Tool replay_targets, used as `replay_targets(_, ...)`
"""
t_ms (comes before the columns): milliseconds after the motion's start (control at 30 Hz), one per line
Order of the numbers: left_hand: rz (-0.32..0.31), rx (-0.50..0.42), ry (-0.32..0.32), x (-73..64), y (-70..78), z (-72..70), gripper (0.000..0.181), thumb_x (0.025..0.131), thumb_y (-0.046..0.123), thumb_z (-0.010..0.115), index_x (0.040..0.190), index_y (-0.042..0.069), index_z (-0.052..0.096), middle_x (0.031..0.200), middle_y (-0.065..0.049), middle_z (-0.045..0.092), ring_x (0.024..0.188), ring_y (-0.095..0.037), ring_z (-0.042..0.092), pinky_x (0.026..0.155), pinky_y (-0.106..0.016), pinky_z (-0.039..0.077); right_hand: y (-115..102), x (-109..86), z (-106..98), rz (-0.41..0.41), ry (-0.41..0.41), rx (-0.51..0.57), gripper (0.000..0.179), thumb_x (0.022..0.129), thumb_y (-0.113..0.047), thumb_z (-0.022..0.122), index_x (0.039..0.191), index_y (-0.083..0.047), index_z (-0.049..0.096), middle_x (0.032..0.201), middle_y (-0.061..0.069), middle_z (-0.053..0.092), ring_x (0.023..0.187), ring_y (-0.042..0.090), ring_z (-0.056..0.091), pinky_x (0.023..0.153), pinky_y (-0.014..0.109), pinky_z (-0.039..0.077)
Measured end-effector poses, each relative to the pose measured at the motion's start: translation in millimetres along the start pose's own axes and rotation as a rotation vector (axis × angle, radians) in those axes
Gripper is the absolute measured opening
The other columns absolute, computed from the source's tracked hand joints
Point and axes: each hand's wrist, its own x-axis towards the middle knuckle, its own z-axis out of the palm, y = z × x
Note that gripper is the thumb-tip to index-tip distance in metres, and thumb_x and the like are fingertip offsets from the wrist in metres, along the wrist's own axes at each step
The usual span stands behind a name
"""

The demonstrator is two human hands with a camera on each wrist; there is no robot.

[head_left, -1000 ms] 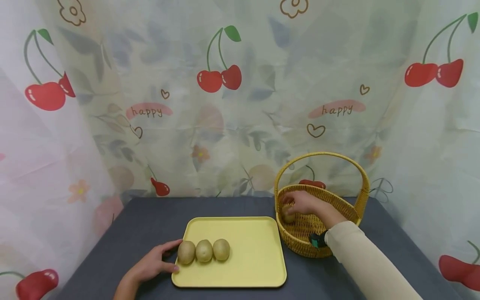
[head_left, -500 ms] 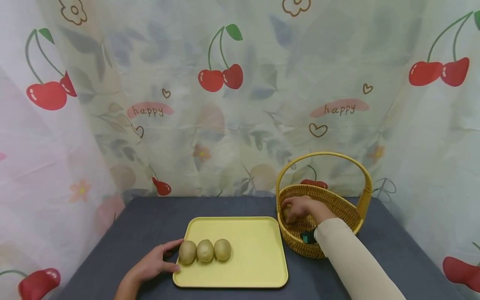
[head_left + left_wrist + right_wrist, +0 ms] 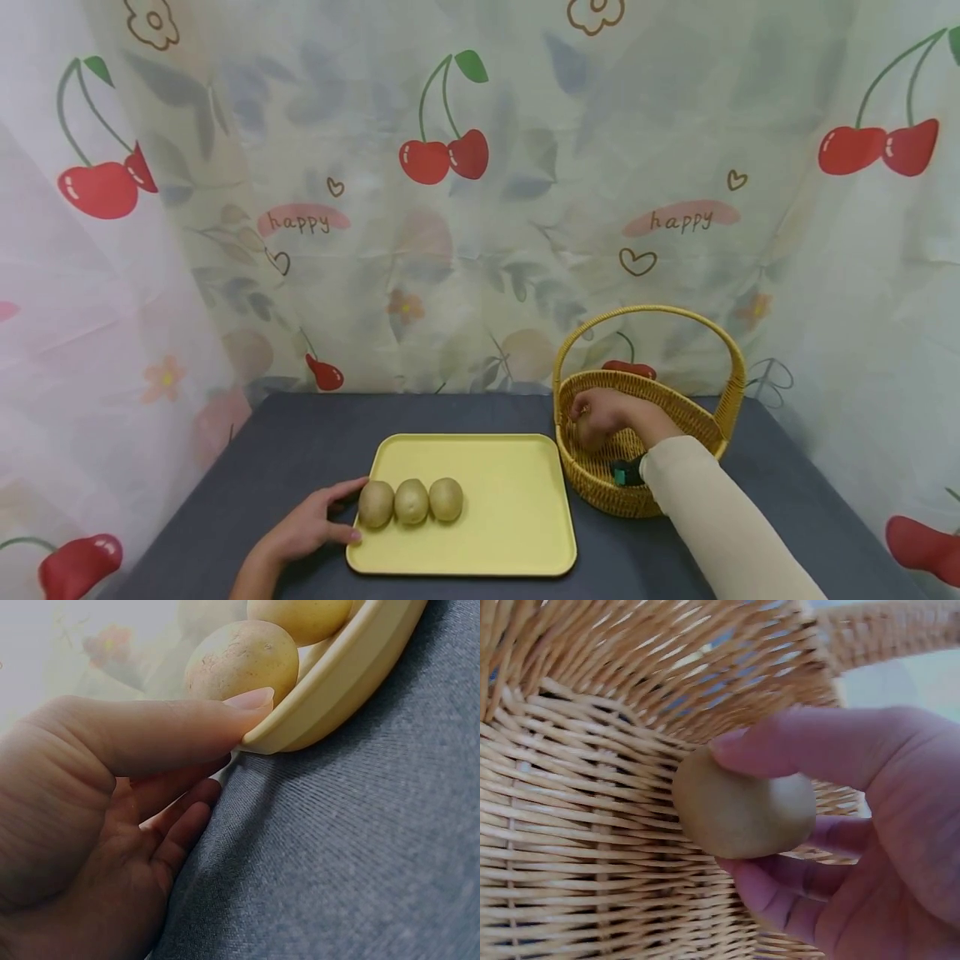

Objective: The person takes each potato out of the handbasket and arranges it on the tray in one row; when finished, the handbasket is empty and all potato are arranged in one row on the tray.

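Three brownish-yellow potatoes (image 3: 411,502) lie side by side on the left part of a yellow tray (image 3: 517,508). My left hand (image 3: 306,525) rests at the tray's left edge, its thumb and index finger spread apart. In the left wrist view the straight thumb (image 3: 187,735) touches the rim beside the nearest potato (image 3: 244,664). Inside a wicker basket (image 3: 615,500) at the right, my right hand (image 3: 609,415) grips another potato (image 3: 739,806) between thumb and fingers. The right wrist view shows that potato close to the woven wall; whether it touches the basket is unclear.
The basket's tall arched handle (image 3: 648,308) rises over the right hand. Tray and basket stand close together on a dark grey tabletop (image 3: 300,450). A patterned curtain (image 3: 480,250) hangs behind the table and along both sides.
The right hand has shifted slightly within the basket, and its fingers have closed further round the potato, now mostly hidden in the head view. The left hand and the tray potatoes stay put.
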Motion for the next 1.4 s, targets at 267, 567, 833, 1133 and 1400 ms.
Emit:
replay_targets(267, -0.005, 0.008, 0.004, 0.7, -2.3, -0.3, 0.076, 0.082, 0.024, 0.078, 0.145, -0.001, 0.043, 0.143, -0.024, 0.045, 0.128, -0.045, 0.039, 0.096, -0.049, 0.039, -8, -24.5, -13, -0.123, 0.065, 0.211, 0.042, 0.074, -0.003, 0.075, 0.113, -0.004, 0.061, 0.104, 0.012, 0.054, 0.079, 0.026, 0.055, 0.066, 0.047, 0.053)
replay_targets(567, -0.013, 0.000, -0.009, 0.5, -1.4, 2.1, 0.076, 0.082, 0.022, 0.078, 0.145, -0.003, 0.042, 0.142, -0.026, 0.044, 0.127, -0.046, 0.041, 0.096, -0.056, 0.038, -32, -65.5, 4, -0.339, 0.234, 0.250, 0.039, 0.079, -0.011, 0.078, 0.115, -0.011, 0.062, 0.105, 0.007, 0.057, 0.080, 0.024, 0.055, 0.067, 0.038, 0.049)
replay_targets(833, -0.003, 0.001, 0.000, -0.3, 1.0, 2.0, 0.077, 0.082, 0.021, 0.078, 0.144, -0.004, 0.043, 0.142, -0.027, 0.045, 0.126, -0.046, 0.041, 0.095, -0.054, 0.038, -68, -73.1, 41, -0.468, 0.288, 0.410, 0.039, 0.082, -0.008, 0.077, 0.117, -0.012, 0.062, 0.118, 0.009, 0.057, 0.099, 0.026, 0.057, 0.075, 0.036, 0.050)
replay_targets(1133, -0.001, 0.001, -0.002, 0.1, 0.3, 1.1, 0.076, 0.082, 0.022, 0.078, 0.145, -0.003, 0.042, 0.142, -0.026, 0.045, 0.127, -0.046, 0.041, 0.096, -0.055, 0.038, -103, -52.7, 95, -0.474, 0.387, 0.407, 0.043, 0.077, -0.005, 0.078, 0.116, -0.016, 0.066, 0.120, 0.005, 0.059, 0.098, 0.023, 0.059, 0.071, 0.029, 0.052)
replay_targets(1400, 0.009, -0.035, -0.004, 0.3, 0.7, 1.4, 0.075, 0.083, 0.020, 0.077, 0.145, -0.003, 0.041, 0.143, -0.025, 0.044, 0.129, -0.046, 0.038, 0.096, -0.054, 0.037, -114, -25.7, 131, -0.410, 0.338, 0.393, 0.045, 0.073, -0.005, 0.079, 0.115, -0.011, 0.067, 0.115, 0.004, 0.062, 0.097, 0.026, 0.060, 0.072, 0.033, 0.051)
